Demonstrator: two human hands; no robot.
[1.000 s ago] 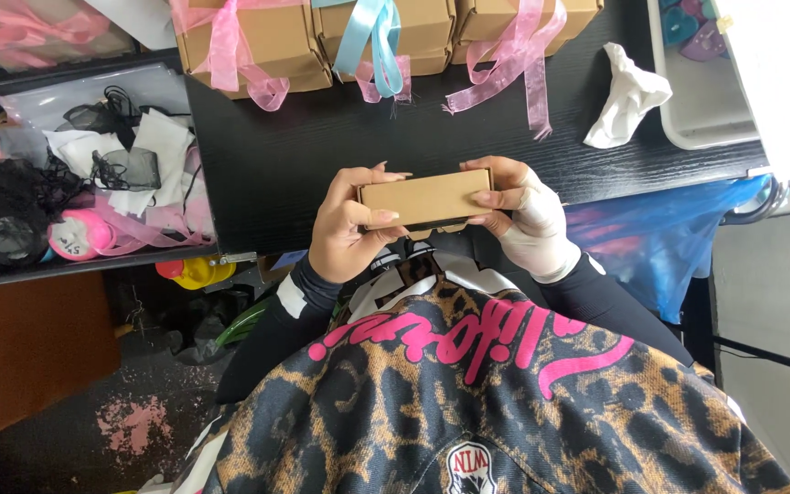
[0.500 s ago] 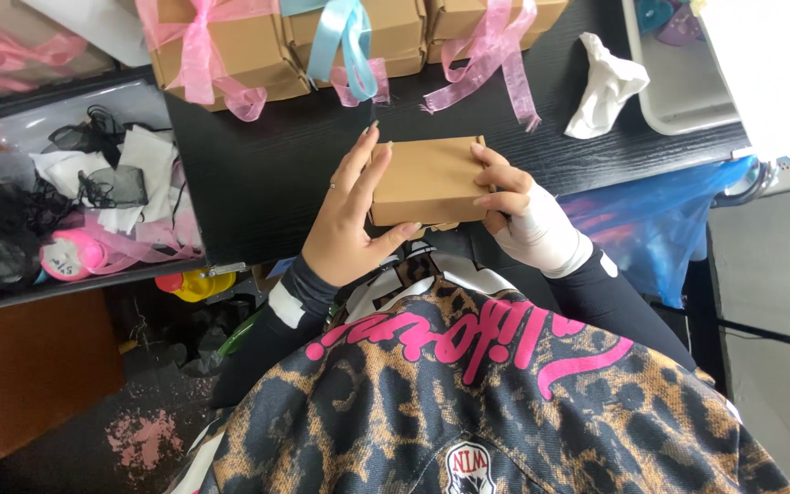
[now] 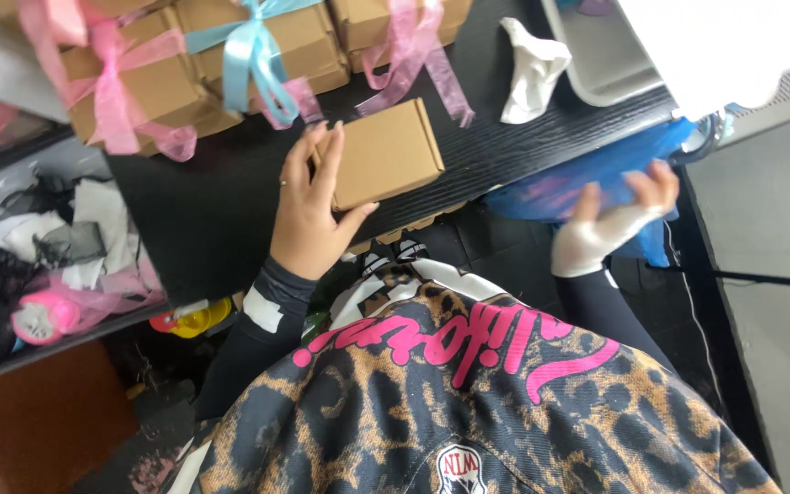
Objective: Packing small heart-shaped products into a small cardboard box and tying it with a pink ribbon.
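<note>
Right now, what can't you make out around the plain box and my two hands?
All in the head view:
- Plain box: its contents; it is closed, and the left hand covers its near-left corner.
- Right hand: blurred; whether it grips the blue bag is unclear.
- Ribboned boxes: cut off by the top edge.
- White tray: a white sheet covers its contents.

Ribboned cardboard boxes (image 3: 139, 82) stacked along far edge of black table (image 3: 194, 210). Crumpled white cloth (image 3: 532, 69) near white tray (image 3: 596, 64). Bin of scraps (image 3: 38, 247) at left.
</note>
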